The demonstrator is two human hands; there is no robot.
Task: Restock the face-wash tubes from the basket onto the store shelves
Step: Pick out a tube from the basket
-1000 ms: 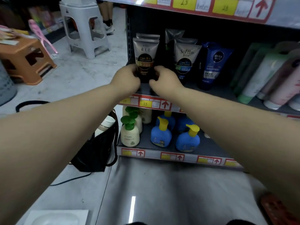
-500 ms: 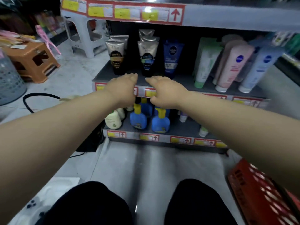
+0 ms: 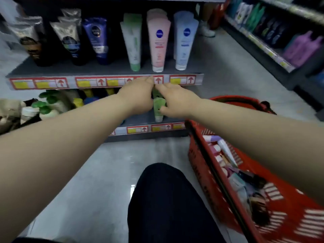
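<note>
Shifting right from the dark tubes (image 3: 71, 41), both hands now meet on a green tube (image 3: 158, 106) standing cap-down on the lower shelf (image 3: 140, 120). The right hand (image 3: 173, 100) pinches it; the left hand (image 3: 138, 97) hides its own grip. The basket (image 3: 196, 158) is far from emptied.

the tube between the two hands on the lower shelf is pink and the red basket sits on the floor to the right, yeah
Not quite. The head view shows the small tube between the left hand and the right hand is green, not pink. It does stand on the lower shelf, and the red basket is on the floor to the right.
</note>
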